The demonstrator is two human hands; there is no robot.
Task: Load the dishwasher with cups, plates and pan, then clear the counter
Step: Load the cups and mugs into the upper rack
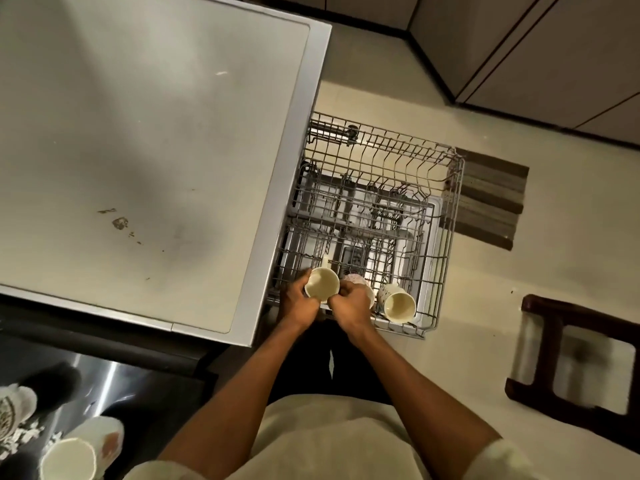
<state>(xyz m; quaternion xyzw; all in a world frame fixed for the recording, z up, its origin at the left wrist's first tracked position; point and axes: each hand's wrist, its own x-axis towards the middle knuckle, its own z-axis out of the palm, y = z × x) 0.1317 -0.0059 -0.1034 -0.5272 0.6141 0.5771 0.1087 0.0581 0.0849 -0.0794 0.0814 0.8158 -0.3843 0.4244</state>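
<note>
Both hands are down at the near edge of the pulled-out dishwasher rack (446, 237). The left hand (299, 303) has its fingers wrapped round a cream cup (322, 283), open mouth up, over the rack's near-left corner. The right hand (349, 303) is curled on a pinkish cup (358, 282) right beside it. Another cup (398, 303) lies tilted in the rack's near-right part. One more cup (74, 457) sits on the counter (138, 393), well left of the rack.
</note>
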